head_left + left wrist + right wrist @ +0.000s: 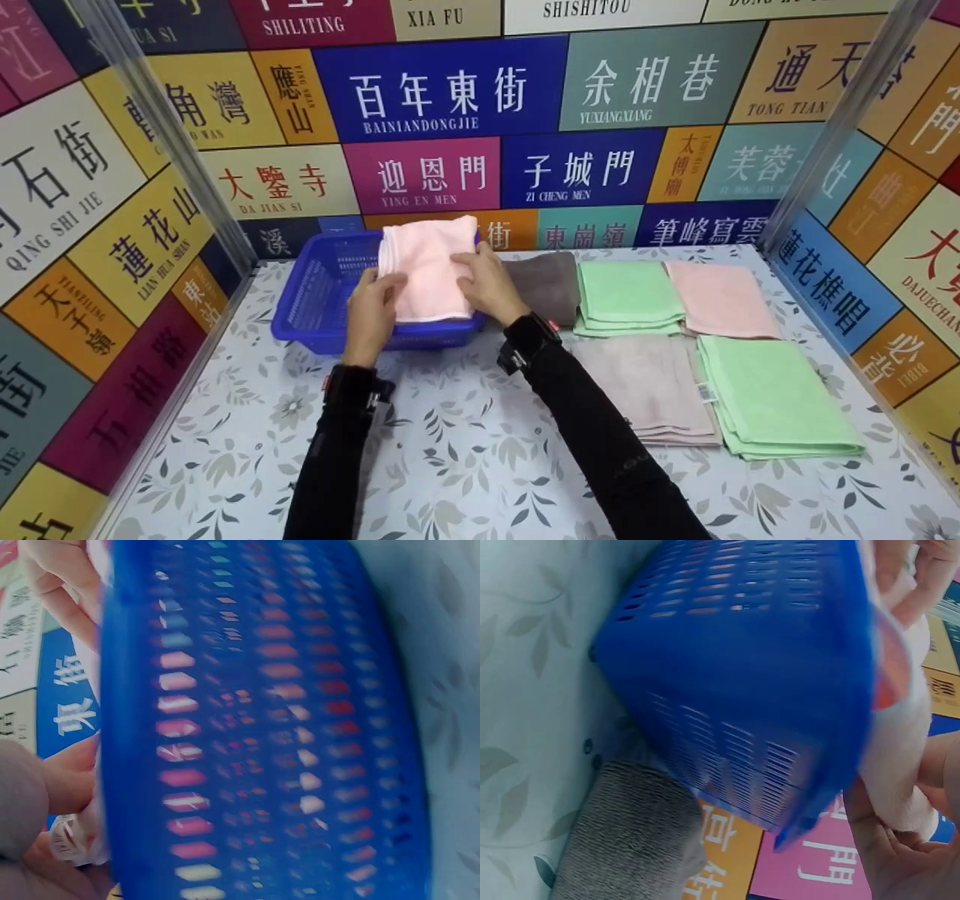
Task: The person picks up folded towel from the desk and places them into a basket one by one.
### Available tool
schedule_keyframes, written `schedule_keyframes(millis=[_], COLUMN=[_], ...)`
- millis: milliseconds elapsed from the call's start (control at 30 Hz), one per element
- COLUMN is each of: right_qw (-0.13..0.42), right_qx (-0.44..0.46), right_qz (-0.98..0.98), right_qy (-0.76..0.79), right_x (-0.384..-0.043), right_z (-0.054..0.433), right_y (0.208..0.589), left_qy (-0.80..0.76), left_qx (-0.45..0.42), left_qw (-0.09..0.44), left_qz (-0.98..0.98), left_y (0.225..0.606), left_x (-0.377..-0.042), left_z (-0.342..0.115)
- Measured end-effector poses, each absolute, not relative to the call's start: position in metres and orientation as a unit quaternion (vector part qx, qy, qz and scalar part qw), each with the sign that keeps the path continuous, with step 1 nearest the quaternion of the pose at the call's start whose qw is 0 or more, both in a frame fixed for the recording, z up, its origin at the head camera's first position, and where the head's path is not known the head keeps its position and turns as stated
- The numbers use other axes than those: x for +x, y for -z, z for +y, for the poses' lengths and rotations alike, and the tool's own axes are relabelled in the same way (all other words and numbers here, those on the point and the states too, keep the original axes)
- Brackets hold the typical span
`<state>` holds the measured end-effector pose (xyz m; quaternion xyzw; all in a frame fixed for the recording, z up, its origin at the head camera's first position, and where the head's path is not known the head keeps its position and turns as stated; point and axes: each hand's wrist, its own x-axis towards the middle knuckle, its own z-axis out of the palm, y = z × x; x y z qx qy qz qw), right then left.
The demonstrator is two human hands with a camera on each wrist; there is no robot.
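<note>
Over the right part of a blue plastic basket (307, 322), a folded pink towel (427, 274) is held up by both hands. My left hand (371, 311) pinches its left edge, thumb on the near face. At the right edge, my right hand (495, 285) grips the cloth with thumb and fingers. In the right wrist view the pink towel (896, 765) bends over beside the basket's rim (866, 690). Through the slots of the basket wall (240, 720), pinkish cloth shows in the left wrist view; how much lies inside is hidden.
Right of the basket lie a folded dark grey towel (544, 289), a green towel (630, 296) and a pink one (724, 300). Nearer are a pale greyish-pink towel (645, 390) and another green towel (780, 394). Sign-covered panels (450, 90) wall in the leaf-patterned table (450, 450).
</note>
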<state>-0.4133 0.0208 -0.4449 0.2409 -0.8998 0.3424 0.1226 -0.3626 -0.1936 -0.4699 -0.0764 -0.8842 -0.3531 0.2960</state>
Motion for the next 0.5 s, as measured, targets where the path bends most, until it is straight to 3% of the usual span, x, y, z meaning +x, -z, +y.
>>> schedule_keyframes(millis=[100, 367, 500], right_qw=[0.113, 0.095, 0.071], right_qx=[0.243, 0.241, 0.228], right_qz=[-0.912, -0.957, -0.969], right_qy=[-0.310, -0.129, -0.056], right_x=[-0.414, -0.417, -0.421], right_z=[0.014, 0.001, 0.000], right_y=[0.453, 0.462, 0.463], left_qy=[0.335, 0.254, 0.236], left_qx=[-0.071, -0.011, 0.005], left_qw=[0.282, 0.158, 0.127], left_qz=[-0.896, -0.954, -0.963], left_y=[0.476, 0.474, 0.473], left_x=[-0.367, -0.364, -0.362], left_z=[-0.197, -0.201, -0.204])
